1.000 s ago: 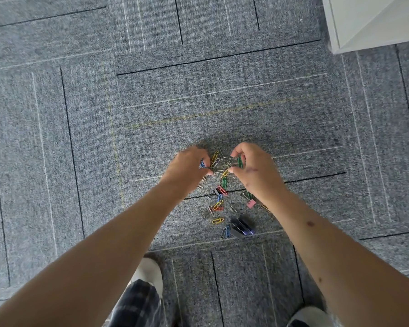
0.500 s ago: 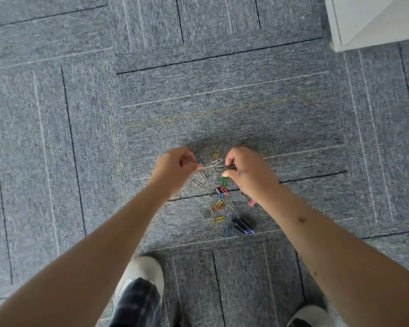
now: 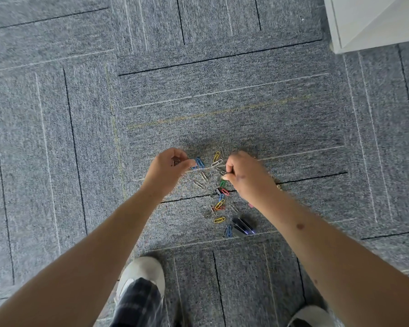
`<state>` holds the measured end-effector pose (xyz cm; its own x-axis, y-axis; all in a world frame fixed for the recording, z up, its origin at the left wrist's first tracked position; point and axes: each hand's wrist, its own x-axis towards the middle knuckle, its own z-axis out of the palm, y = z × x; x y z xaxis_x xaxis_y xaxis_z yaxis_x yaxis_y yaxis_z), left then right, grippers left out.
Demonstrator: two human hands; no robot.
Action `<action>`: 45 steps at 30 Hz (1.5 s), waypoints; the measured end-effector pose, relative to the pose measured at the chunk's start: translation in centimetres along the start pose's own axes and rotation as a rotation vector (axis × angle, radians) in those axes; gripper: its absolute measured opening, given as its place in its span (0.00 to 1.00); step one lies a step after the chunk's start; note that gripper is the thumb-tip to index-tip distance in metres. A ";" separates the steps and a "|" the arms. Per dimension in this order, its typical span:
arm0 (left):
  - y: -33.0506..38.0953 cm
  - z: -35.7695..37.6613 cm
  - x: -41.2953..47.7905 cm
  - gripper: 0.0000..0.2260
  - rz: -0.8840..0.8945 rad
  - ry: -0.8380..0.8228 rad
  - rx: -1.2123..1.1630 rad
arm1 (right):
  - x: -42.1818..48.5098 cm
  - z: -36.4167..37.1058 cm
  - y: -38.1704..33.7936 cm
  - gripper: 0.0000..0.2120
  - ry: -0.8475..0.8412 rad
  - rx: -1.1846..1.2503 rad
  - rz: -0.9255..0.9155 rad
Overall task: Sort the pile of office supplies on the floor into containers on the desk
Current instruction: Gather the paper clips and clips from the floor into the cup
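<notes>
The floor (image 3: 222, 102) is fuzzy grey carpet in squares with thin lines. The left hand (image 3: 168, 168) is curled round a few thin silver paper clips (image 3: 219, 205), and the right hand (image 3: 248, 178) pinches one in its fingertips. A shiny black binder clip (image 3: 242, 226) lies by the right arm, and the other little bent-wire loops, blue, yellow, red and green, lie scattered on the floor between and below the hands.

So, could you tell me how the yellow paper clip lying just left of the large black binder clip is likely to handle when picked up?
The yellow paper clip, thin bent wire, is probably very light and stiff. Lying flat on the textured carpet, it likely will not roll, but may snag and need a fingertip pinch. Its smooth coloured coating could be slippery.
</notes>
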<state>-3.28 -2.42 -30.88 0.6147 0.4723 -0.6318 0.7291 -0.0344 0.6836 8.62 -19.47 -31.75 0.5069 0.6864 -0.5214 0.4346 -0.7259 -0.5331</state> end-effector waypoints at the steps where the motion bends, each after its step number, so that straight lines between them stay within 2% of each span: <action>1: 0.0 0.0 0.0 0.05 -0.026 0.000 -0.051 | -0.1 0.0 0.0 0.07 0.008 -0.004 -0.007; 8: 0.4 0.8 -1.0 0.07 -0.237 -0.048 -0.490 | -1.0 0.6 0.7 0.07 0.056 -0.004 -0.041; 12: 0.9 1.0 -1.3 0.10 -0.344 -0.030 -0.682 | -1.3 0.9 1.2 0.06 0.117 0.166 -0.045; 15: 1.1 0.9 -1.2 0.09 -0.358 0.016 -0.715 | -1.6 0.9 1.5 0.06 0.138 0.333 0.015; 18: 1.2 0.9 -0.9 0.08 -0.342 0.049 -0.619 | -2.1 1.2 1.7 0.05 0.151 0.445 0.019; 22: 0.8 1.1 -0.6 0.06 -0.051 0.102 0.093 | -2.7 1.7 1.8 0.06 0.182 0.524 0.023; 24: 0.7 1.4 -0.4 0.05 0.020 0.134 0.212 | -2.8 1.5 1.7 0.08 0.215 0.621 0.061; 27: 0.6 1.9 -0.3 0.03 0.032 0.186 0.344 | -2.9 0.8 1.4 0.09 0.248 0.789 0.162; 29: 0.4 2.3 -0.2 0.03 0.029 0.205 0.376 | -2.9 0.6 1.4 0.08 0.246 0.935 0.203; 31: 0.3 2.6 -0.2 0.08 0.026 0.215 0.360 | -2.8 0.6 1.7 0.08 0.241 1.042 0.225; 35: 0.6 3.1 0.0 0.16 0.000 0.237 0.336 | -2.7 0.7 2.1 0.10 0.250 1.091 0.264; 42: 1.4 3.9 0.2 0.12 0.013 0.224 0.282 | -3.0 0.9 2.6 0.17 0.233 1.089 0.306; 45: 1.6 3.9 0.2 0.08 0.027 0.184 0.279 | -3.3 0.7 2.8 0.10 0.196 1.094 0.278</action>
<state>-0.81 -5.83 -31.37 0.5891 0.6181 -0.5206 0.7830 -0.2772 0.5569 7.66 -23.74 -32.06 0.6333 0.4195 -0.6504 -0.5425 -0.3587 -0.7596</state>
